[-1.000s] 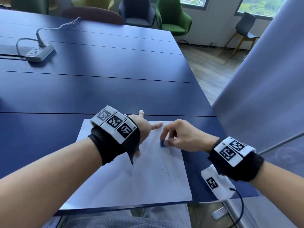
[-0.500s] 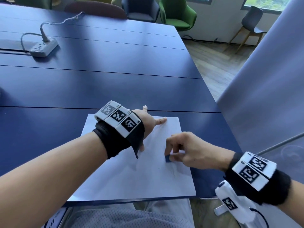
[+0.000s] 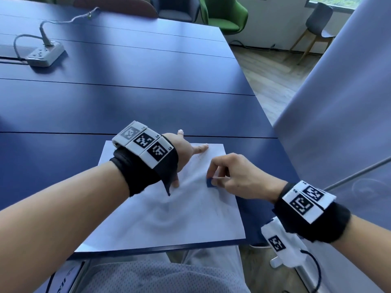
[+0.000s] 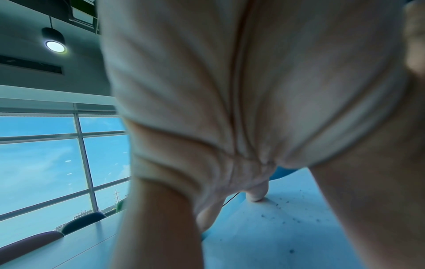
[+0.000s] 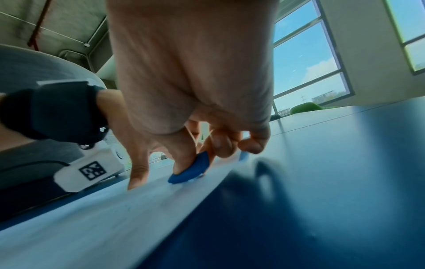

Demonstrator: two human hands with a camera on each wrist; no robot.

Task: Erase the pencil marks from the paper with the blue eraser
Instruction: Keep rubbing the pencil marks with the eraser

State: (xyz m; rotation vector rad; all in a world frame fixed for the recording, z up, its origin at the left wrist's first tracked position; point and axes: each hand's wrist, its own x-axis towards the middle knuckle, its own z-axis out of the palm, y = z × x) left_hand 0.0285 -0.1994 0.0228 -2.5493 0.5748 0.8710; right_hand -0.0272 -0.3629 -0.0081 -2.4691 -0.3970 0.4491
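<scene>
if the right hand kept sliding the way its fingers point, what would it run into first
Probably the left hand, pressed flat on the paper just beyond the blue eraser that the right hand pinches. The gap's depth is unclear.

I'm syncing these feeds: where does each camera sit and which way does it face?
Head: above, looking down at the paper; both forearms, left hand, right hand show.
Left wrist: under the wrist, along the palm at fingers pressing the paper.
Right wrist: low, along fingers pinching the blue eraser.
Head and right wrist share the eraser.
</scene>
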